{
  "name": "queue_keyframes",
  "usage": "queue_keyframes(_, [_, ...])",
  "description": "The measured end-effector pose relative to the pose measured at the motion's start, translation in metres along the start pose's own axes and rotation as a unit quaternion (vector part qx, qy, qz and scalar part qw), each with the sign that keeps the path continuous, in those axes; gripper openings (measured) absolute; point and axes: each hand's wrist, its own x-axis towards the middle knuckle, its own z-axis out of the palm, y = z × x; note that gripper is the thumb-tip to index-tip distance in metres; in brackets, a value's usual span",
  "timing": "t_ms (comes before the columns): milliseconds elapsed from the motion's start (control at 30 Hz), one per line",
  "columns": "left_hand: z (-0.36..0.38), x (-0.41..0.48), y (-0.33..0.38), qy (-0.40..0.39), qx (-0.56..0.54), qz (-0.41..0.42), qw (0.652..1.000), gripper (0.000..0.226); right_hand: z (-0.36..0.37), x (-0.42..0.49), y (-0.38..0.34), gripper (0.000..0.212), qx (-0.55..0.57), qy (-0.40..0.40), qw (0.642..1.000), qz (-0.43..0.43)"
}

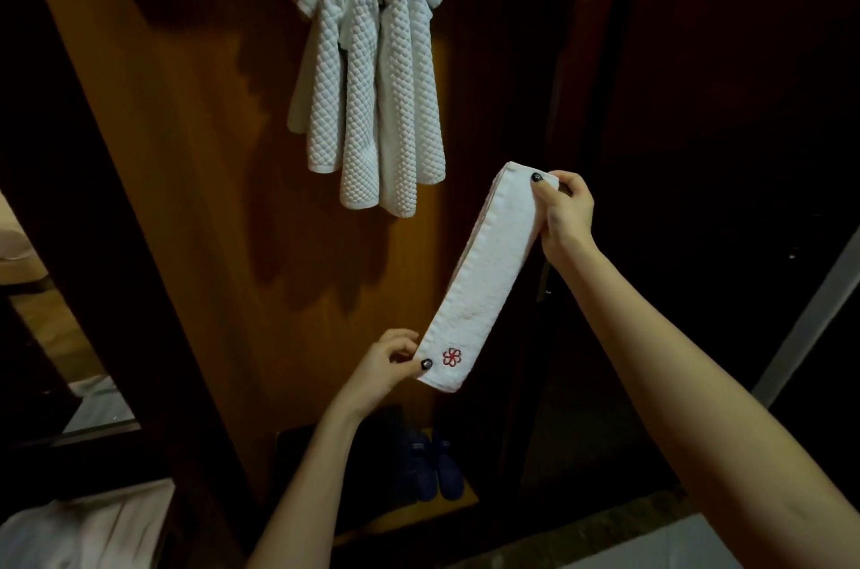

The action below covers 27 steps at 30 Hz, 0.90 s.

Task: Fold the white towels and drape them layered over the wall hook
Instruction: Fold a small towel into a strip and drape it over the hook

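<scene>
A small white towel (484, 275), folded into a long narrow strip with a red flower stitched near its lower end, is stretched slantwise between my hands. My left hand (386, 366) pinches its lower end and my right hand (565, 208) pinches its upper end. Above and to the left, white waffle-textured towels (372, 80) hang draped in layers on the wooden wall panel (195, 150). The hook itself is hidden under them.
Dark wooden panels stand left and right of the lit panel. A pair of dark blue shoes (430, 466) sits on the floor below. Pale bedding (79, 526) shows at the lower left, and a light door frame (809, 317) at the right.
</scene>
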Motion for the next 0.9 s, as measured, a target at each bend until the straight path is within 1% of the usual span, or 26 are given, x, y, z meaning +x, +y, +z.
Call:
queue_keyframes(67, [0.002,0.000,0.002,-0.018,-0.014,-0.009,1.000,0.017,-0.001,0.001,-0.001,0.012,0.001,0.003,1.000,0.001])
queue_keyframes(167, [0.004,0.001,0.006,-0.044,-0.016,-0.012,0.999,0.016,-0.001,0.003,-0.003,0.012,-0.002,0.010,1.000,0.004])
queue_keyframes(367, [0.003,0.002,0.005,-0.026,-0.035,-0.021,0.999,0.014,-0.001,0.005,-0.006,0.012,0.005,0.003,1.000,-0.004])
queue_keyframes(433, [0.005,0.003,0.007,-0.019,-0.037,-0.025,0.999,0.019,0.000,0.004,-0.006,0.012,0.009,0.002,1.000,-0.004])
queue_keyframes(567, [0.006,0.002,0.009,-0.038,-0.041,-0.035,0.998,0.025,0.001,0.002,-0.005,0.011,0.007,0.000,1.000,-0.006])
queue_keyframes(633, [0.004,0.002,0.009,-0.044,-0.020,-0.041,0.998,0.022,0.000,0.001,-0.004,0.012,0.008,-0.005,1.000,-0.004])
queue_keyframes(767, [0.000,0.004,0.010,-0.089,0.022,-0.029,0.995,0.025,0.001,0.002,-0.004,0.011,0.019,-0.015,1.000,-0.002])
queue_keyframes(833, [-0.004,0.006,0.011,-0.078,0.038,-0.020,0.996,0.026,0.001,0.003,-0.007,0.011,0.016,-0.019,1.000,-0.002])
queue_keyframes(900, [-0.010,0.009,0.010,-0.043,0.027,-0.011,0.999,0.024,0.002,0.006,-0.009,0.011,0.017,-0.024,1.000,-0.002])
